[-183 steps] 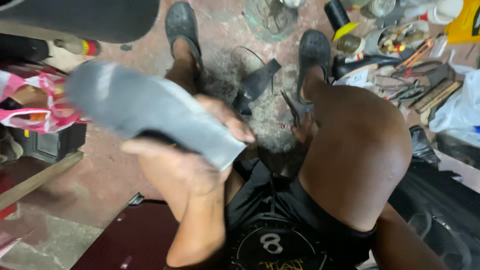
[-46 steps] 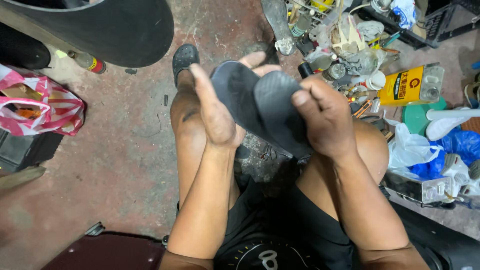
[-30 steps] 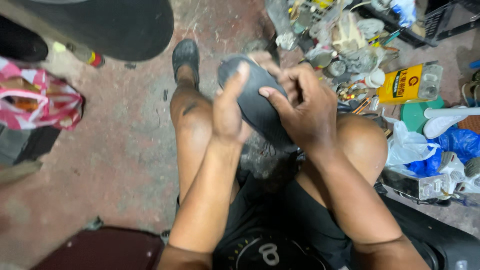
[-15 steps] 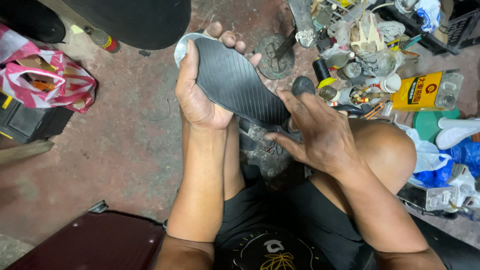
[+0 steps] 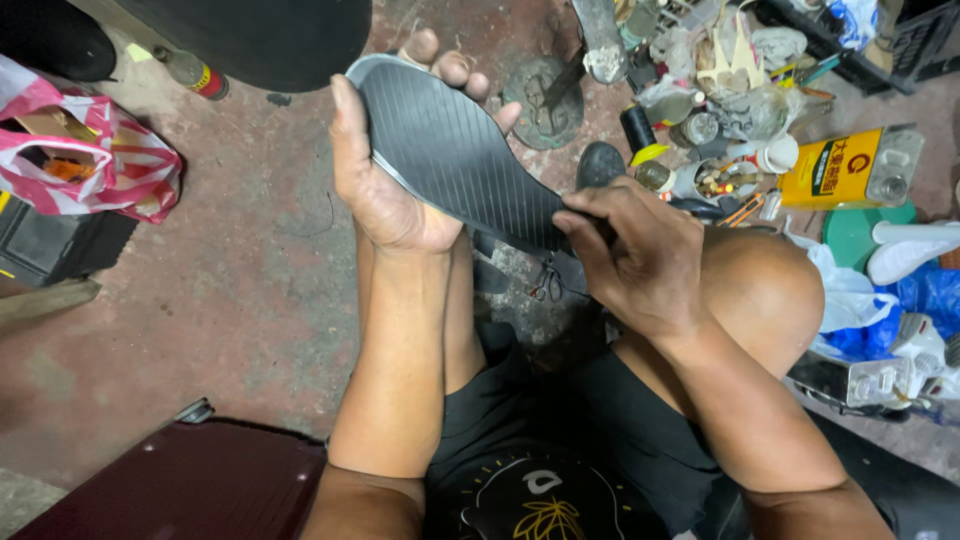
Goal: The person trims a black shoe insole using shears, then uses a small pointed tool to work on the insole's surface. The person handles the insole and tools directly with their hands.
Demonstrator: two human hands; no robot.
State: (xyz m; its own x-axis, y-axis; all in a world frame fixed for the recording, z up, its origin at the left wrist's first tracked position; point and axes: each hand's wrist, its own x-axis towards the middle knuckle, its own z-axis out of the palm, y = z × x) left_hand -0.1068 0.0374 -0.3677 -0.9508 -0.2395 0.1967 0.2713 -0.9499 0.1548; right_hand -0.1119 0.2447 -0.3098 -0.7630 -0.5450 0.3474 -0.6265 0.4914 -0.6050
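A dark grey ribbed shoe sole (image 5: 450, 150) is held up flat over my knees, ribbed face toward me. My left hand (image 5: 385, 175) grips its left edge and toe end, fingertips showing over the far rim. My right hand (image 5: 640, 255) pinches the heel end of the sole between thumb and fingers. My bare knee (image 5: 760, 285) sits just right of that hand, and my foot in a dark shoe (image 5: 600, 160) rests on the floor beyond the sole.
Right of me lie a yellow can (image 5: 845, 165), bottles, small tins and tools, plus blue and white bags (image 5: 920, 300). A pink-and-white striped bag (image 5: 100, 160) sits at the left, a large black tyre (image 5: 250, 35) at the top, a maroon case (image 5: 170, 485) at the bottom left.
The sole was bent and folded between both hands; now it is straightened out. My left hand holds its toe end and my right hand has slid to the heel end.
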